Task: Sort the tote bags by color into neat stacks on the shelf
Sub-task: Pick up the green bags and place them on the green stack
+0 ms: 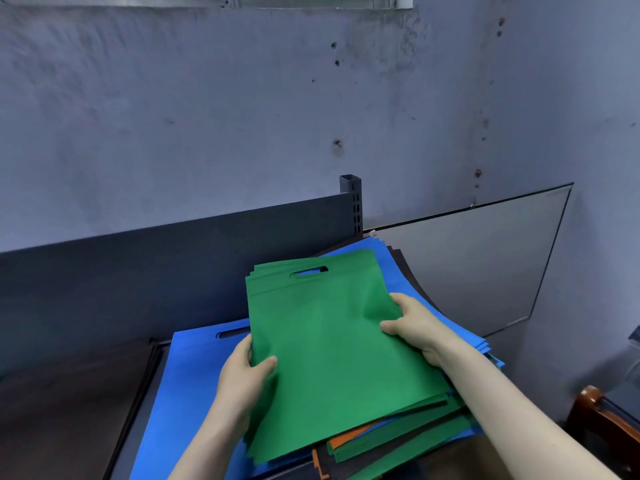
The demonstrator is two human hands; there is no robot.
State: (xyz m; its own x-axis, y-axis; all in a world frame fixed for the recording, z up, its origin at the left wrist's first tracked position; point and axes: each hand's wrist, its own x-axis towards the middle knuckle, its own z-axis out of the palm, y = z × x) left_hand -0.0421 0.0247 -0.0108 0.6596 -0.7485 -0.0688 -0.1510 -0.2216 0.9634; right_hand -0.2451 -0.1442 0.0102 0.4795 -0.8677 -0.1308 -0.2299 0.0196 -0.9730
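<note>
Several green tote bags [332, 344] form a thin bundle with a cut-out handle at the far end. My left hand [244, 382] grips its left edge, thumb on top. My right hand [415, 327] grips its right edge. The bundle lies over a mixed pile [398, 445] of green, orange, black and blue bags. Beneath and to the left lies a flat stack of blue tote bags [187, 386]. More blue bags [384, 261] fan out behind the green ones, with black bags [407, 268] under them.
The dark shelf back panel [173, 268] and its slotted upright post [351, 202] stand behind the bags. A dark shelf surface [69, 410] spreads to the left. A glass pane [478, 265] leans on the wall at the right. A wooden chair [602, 420] sits at bottom right.
</note>
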